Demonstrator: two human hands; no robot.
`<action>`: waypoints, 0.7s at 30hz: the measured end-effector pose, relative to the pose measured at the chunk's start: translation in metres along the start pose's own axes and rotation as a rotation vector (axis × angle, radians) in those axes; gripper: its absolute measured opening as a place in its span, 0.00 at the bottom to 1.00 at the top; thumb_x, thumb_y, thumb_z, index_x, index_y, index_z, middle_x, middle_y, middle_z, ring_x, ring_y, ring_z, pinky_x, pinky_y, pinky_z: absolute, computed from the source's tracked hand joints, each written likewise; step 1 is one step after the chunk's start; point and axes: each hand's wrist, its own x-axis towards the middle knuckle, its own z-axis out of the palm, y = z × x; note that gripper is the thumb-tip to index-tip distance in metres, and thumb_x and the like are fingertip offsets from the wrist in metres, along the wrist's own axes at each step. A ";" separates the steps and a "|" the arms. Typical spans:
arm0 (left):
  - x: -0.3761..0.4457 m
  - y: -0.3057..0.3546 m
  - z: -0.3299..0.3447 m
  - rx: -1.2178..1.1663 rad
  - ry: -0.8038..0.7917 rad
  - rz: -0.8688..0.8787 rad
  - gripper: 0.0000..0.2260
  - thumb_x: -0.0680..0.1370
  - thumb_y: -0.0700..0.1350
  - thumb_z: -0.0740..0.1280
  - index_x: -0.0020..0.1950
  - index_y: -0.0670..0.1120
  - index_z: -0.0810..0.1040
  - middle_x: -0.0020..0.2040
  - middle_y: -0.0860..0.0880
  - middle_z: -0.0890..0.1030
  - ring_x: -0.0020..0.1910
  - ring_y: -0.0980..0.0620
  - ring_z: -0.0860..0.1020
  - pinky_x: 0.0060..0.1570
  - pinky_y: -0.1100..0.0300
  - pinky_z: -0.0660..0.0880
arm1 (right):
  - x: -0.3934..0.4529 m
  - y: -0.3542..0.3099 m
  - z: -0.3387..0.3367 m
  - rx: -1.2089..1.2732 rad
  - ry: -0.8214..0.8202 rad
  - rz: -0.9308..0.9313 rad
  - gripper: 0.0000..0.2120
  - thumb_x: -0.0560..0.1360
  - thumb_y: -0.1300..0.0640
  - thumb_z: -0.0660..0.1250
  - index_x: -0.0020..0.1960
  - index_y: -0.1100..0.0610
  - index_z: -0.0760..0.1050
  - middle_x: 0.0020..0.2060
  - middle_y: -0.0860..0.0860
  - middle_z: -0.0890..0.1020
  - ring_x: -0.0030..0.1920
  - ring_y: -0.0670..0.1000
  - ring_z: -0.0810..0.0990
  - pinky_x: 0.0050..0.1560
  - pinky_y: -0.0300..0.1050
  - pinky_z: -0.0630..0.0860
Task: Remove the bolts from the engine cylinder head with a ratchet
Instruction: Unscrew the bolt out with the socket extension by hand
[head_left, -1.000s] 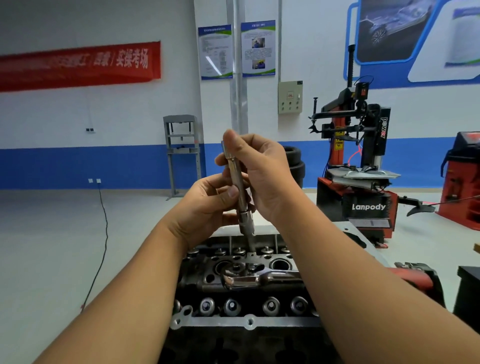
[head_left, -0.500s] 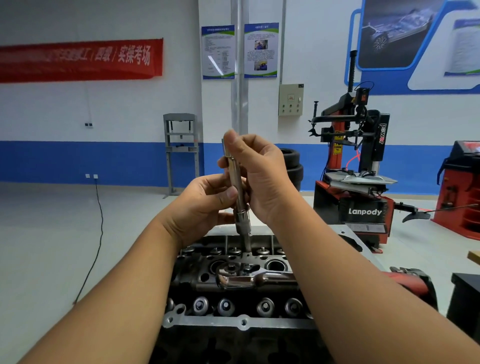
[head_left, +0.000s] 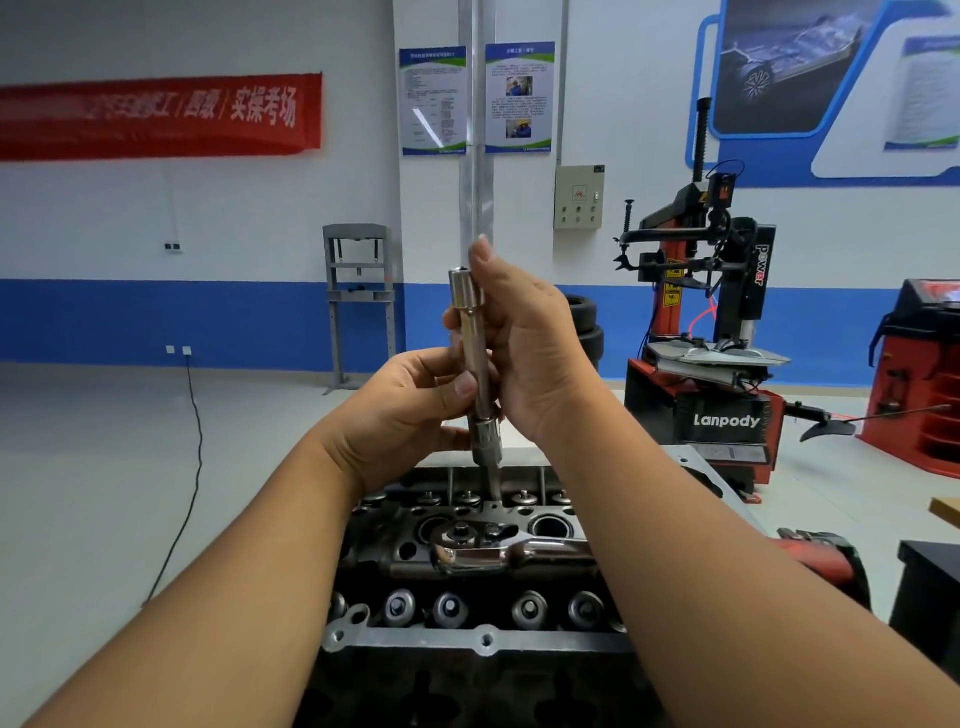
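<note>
A dark engine cylinder head (head_left: 467, 608) stands in front of me, with round valve caps along its near row. A chrome ratchet (head_left: 498, 553) lies flat across its top. Above the head's far side a long chrome extension bar with a socket (head_left: 475, 353) stands nearly upright, and a bolt shank (head_left: 493, 486) hangs from the socket, reaching down to the head. My left hand (head_left: 410, 410) pinches the bar's lower part between thumb and fingers. My right hand (head_left: 530, 343) holds the upper part, its fingers raised beside the bar's top end.
A red and black tyre changer (head_left: 711, 332) stands at the right, with another red machine (head_left: 919, 374) at the far right. A grey press frame (head_left: 358, 301) and stacked tyres (head_left: 587, 332) stand by the blue-striped wall. A black cable (head_left: 192, 457) runs across the floor at left.
The extension bar has risen, lifting the bolt shank further out of the head. My right hand's fingers slid from over the bar's top to beside it. The ratchet has not moved.
</note>
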 end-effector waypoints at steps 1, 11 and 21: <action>0.000 0.000 0.000 -0.002 0.005 0.000 0.29 0.63 0.55 0.86 0.56 0.41 0.83 0.49 0.43 0.82 0.50 0.45 0.82 0.48 0.46 0.82 | 0.000 0.001 0.000 0.002 -0.006 -0.020 0.16 0.70 0.44 0.75 0.40 0.56 0.78 0.34 0.56 0.80 0.31 0.50 0.79 0.34 0.44 0.76; 0.001 -0.003 -0.003 0.007 -0.016 -0.041 0.16 0.75 0.51 0.74 0.59 0.45 0.85 0.54 0.43 0.83 0.54 0.43 0.83 0.50 0.42 0.81 | 0.000 0.002 -0.002 -0.035 -0.006 -0.027 0.18 0.74 0.42 0.72 0.44 0.58 0.81 0.34 0.55 0.83 0.32 0.51 0.76 0.34 0.42 0.76; 0.003 -0.005 -0.002 0.043 0.021 -0.034 0.30 0.68 0.55 0.83 0.63 0.42 0.81 0.53 0.42 0.83 0.52 0.44 0.84 0.46 0.47 0.82 | 0.000 0.001 -0.003 -0.134 0.025 -0.100 0.09 0.71 0.50 0.79 0.37 0.50 0.81 0.34 0.50 0.83 0.39 0.46 0.83 0.39 0.43 0.79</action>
